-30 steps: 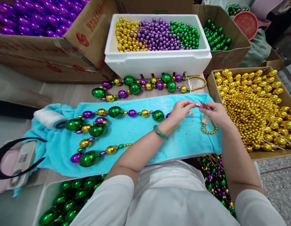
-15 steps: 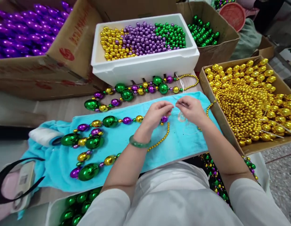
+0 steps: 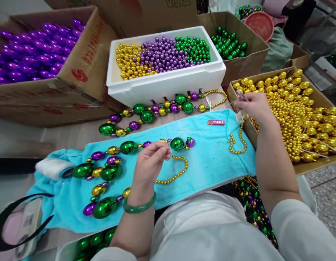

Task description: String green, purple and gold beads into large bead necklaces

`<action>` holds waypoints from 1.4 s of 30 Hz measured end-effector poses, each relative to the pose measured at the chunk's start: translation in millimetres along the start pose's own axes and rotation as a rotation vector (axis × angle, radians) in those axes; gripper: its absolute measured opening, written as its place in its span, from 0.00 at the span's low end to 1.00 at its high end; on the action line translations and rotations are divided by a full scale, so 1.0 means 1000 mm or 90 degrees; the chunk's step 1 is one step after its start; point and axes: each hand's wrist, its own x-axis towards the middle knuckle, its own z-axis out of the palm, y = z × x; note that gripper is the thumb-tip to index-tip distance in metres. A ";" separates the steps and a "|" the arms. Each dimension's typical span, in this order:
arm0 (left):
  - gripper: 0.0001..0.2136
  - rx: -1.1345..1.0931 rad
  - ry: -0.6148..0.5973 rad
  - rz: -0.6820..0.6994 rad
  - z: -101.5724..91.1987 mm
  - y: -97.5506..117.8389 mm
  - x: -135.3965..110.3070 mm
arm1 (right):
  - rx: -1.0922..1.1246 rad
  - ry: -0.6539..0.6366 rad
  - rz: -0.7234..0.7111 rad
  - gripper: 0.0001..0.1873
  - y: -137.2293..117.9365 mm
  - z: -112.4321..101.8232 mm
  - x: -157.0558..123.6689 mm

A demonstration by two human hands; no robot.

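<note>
My left hand point(image 3: 150, 162) is closed in a pinch on a thin clear thread beside a big green bead point(image 3: 177, 144) of the bead necklace point(image 3: 113, 163) lying on the turquoise towel point(image 3: 200, 159). My right hand point(image 3: 252, 106) is raised at the towel's right end, closed on the other end of the thread and a small clear thing. A short strand of small gold beads point(image 3: 240, 143) hangs below it. A small pink lighter point(image 3: 216, 122) lies on the towel between the hands. A green bangle point(image 3: 139, 206) circles my left wrist.
A white foam box point(image 3: 168, 81) of gold, purple and green beads stands behind a second finished necklace point(image 3: 157, 110). A carton of gold beads point(image 3: 298, 108) is at the right, a carton of purple beads point(image 3: 26, 54) at the left. A thread spool point(image 3: 52, 167) rests on the towel's left end.
The hands, which were together over the towel, have parted. My left hand drew back toward me, my right hand went up and right, stretching the thread. The pink lighter now lies on the towel.
</note>
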 end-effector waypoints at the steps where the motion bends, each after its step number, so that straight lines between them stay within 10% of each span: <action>1: 0.03 0.008 -0.012 0.000 0.005 -0.003 0.000 | -0.027 -0.008 -0.080 0.09 -0.025 0.000 -0.001; 6: 0.04 0.060 -0.090 -0.022 0.038 -0.016 -0.003 | -0.105 -0.086 -0.405 0.15 -0.154 0.019 -0.013; 9: 0.05 0.102 -0.104 -0.028 0.052 -0.018 -0.005 | -0.130 -0.108 -0.465 0.20 -0.183 0.035 -0.007; 15: 0.06 0.120 -0.044 -0.073 0.058 -0.032 0.002 | -0.351 -0.156 -0.153 0.06 -0.095 0.057 0.034; 21: 0.08 0.130 -0.015 -0.111 0.058 -0.055 0.013 | -0.339 -0.022 0.062 0.08 -0.004 0.025 0.017; 28: 0.07 0.124 0.001 -0.107 0.065 -0.066 0.019 | 0.083 -0.140 0.129 0.23 0.010 0.041 -0.091; 32: 0.07 0.117 -0.010 -0.071 0.067 -0.066 0.018 | 0.497 -0.298 0.361 0.21 0.015 0.079 -0.139; 42: 0.13 -0.016 -0.174 -0.077 0.058 -0.071 0.015 | 0.636 -0.360 0.466 0.18 0.017 0.108 -0.144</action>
